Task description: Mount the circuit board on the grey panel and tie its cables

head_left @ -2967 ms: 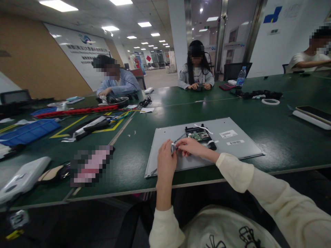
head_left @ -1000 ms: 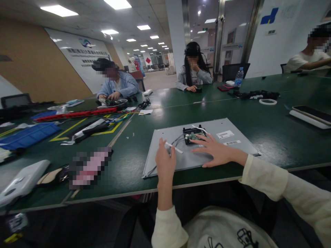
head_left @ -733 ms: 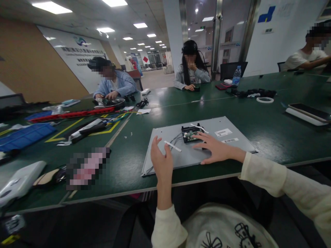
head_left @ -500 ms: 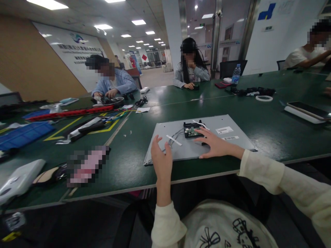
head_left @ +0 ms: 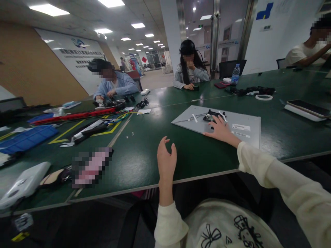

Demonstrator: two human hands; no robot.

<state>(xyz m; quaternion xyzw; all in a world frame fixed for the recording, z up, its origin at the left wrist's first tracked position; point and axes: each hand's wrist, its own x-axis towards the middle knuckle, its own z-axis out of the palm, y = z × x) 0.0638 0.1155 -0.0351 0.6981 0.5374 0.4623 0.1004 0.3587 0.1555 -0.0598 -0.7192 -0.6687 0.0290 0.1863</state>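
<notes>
A grey metal panel (head_left: pixel 245 136) lies flat on the green table (head_left: pixel 134 155), turned at an angle to my right. It carries a small black circuit module (head_left: pixel 210 116) with grey wires and a white tape strip (head_left: pixel 194 118). My right hand (head_left: pixel 219 129) rests flat on the panel just below the module, fingers spread. Over the bare table near the front edge, my left hand (head_left: pixel 166 160) hovers open with fingers apart. It holds nothing and is clear of the panel.
A blue tray (head_left: pixel 28 137), red strip (head_left: pixel 74 115) and cables lie at the left; a white device (head_left: pixel 23 184) sits at front left. A tape ring (head_left: pixel 263 97) and tablet (head_left: pixel 306 109) lie at right. Three people sit at the far sides.
The panel has slid away from me and to the right, rotating under my right hand. My left hand let go of it and now hovers over the table.
</notes>
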